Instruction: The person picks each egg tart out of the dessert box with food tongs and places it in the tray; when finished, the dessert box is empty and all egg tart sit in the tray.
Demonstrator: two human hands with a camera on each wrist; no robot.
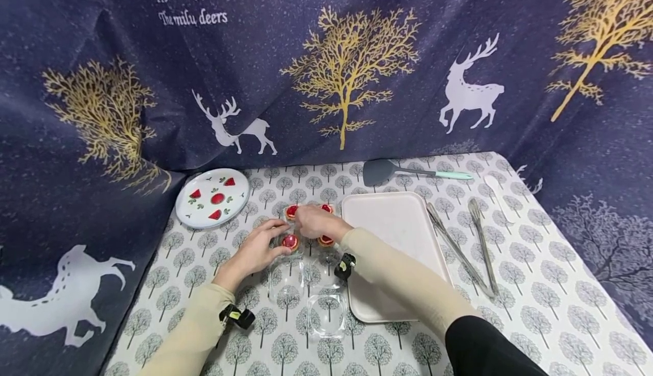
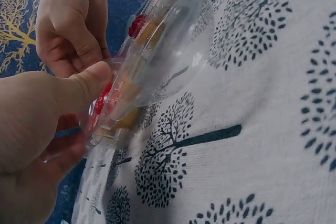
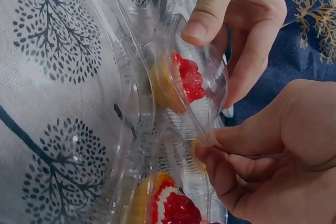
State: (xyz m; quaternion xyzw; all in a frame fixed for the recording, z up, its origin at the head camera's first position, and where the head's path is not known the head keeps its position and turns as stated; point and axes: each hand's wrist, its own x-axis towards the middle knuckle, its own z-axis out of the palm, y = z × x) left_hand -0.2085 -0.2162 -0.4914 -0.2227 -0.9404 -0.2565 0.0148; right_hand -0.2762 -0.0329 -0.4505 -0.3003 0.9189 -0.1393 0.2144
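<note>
Left hand [image 1: 257, 249], thumb and fingers spread, holds a clear lid [image 3: 216, 80] — right hand [image 1: 315, 222], fingers curled, pinches its edge — a red-topped tart [image 1: 290, 243] just beside their fingers.

The pale rectangular tray [image 1: 382, 223] was partly covered by the beige fabric right sleeve [image 1: 403, 277]; one red-topped golden tart [image 3: 176, 208] was cropped by the right-wrist view's lower edge.
</note>
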